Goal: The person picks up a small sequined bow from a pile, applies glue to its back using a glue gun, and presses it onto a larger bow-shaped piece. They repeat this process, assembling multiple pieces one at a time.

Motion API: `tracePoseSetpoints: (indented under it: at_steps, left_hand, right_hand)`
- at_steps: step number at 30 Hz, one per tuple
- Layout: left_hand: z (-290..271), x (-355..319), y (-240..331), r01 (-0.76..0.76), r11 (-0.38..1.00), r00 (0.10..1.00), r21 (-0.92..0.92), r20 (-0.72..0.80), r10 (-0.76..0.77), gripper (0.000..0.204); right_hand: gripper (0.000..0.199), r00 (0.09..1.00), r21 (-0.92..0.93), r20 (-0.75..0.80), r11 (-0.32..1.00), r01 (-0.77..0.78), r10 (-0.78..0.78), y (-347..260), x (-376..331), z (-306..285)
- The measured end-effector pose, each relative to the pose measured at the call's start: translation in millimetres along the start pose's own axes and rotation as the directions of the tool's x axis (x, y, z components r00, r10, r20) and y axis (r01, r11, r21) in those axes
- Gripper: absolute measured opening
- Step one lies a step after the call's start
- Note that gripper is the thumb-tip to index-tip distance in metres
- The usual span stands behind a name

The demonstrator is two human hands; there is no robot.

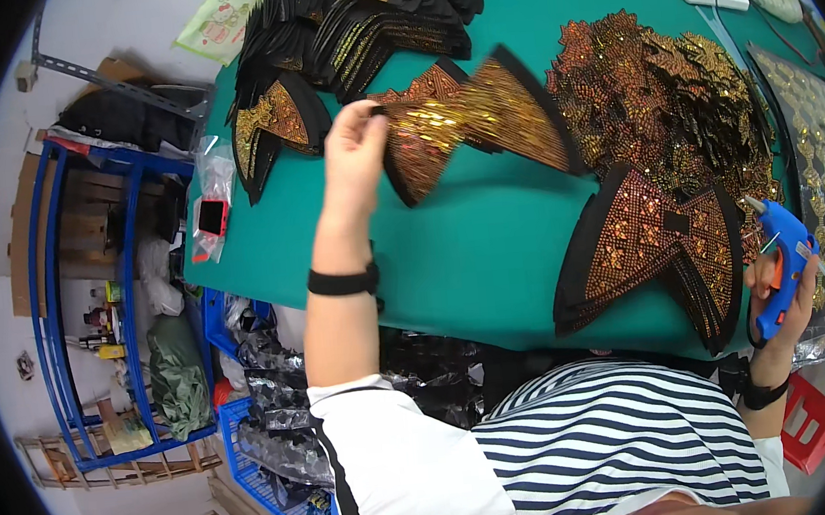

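Left hand grips a sequined patch, raised above the table; right hand clasps a blue glue gun.

bare green tabletop, sequined pieces around

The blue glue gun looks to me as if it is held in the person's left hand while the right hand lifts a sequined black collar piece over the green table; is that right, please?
Not quite: the hands are swapped. In the head view the blue glue gun is held in the right hand, and the left hand lifts the sequined black collar piece over the green table.
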State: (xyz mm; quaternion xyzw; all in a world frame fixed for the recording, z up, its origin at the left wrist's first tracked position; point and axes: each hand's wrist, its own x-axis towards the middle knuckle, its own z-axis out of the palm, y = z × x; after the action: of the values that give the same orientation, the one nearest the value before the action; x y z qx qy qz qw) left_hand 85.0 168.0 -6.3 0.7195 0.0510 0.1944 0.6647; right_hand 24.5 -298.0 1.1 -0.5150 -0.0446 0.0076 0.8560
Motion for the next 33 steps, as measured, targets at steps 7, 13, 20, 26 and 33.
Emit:
tracePoseSetpoints:
  at_steps: [7,13,20,26,33]
  left_hand:
    - [-81.9,65.2,-52.2,0.114,0.981,0.987,0.156,-0.128,-0.094,0.015]
    - [-80.6,80.4,-66.3,0.156,0.919,0.980,0.362,-0.176,-0.097,0.020]
    - [-76.0,80.0,-72.3,0.061,0.457,0.984,0.887,-0.131,0.122,0.037]
    - [-15.5,45.7,-31.9,-0.082,0.548,0.971,0.833,-0.057,0.232,0.022]
    - [171.3,-2.3,25.8,-0.445,0.774,0.853,0.450,0.475,0.215,0.009]
  right_hand:
    - [0.051,1.000,0.002,-0.017,1.000,0.009,-0.009,4.8,0.7,4.7]
    - [0.047,0.999,-0.036,0.052,0.999,-0.004,0.006,9.7,0.2,0.1]
    - [0.060,0.990,-0.021,-0.003,0.990,-0.142,0.142,4.9,-5.2,-1.6]
    - [0.063,0.974,-0.085,0.062,0.973,-0.213,0.218,9.1,-2.8,-10.9]
    - [0.064,0.970,-0.191,0.051,0.955,-0.226,0.239,5.7,-4.5,-8.7]
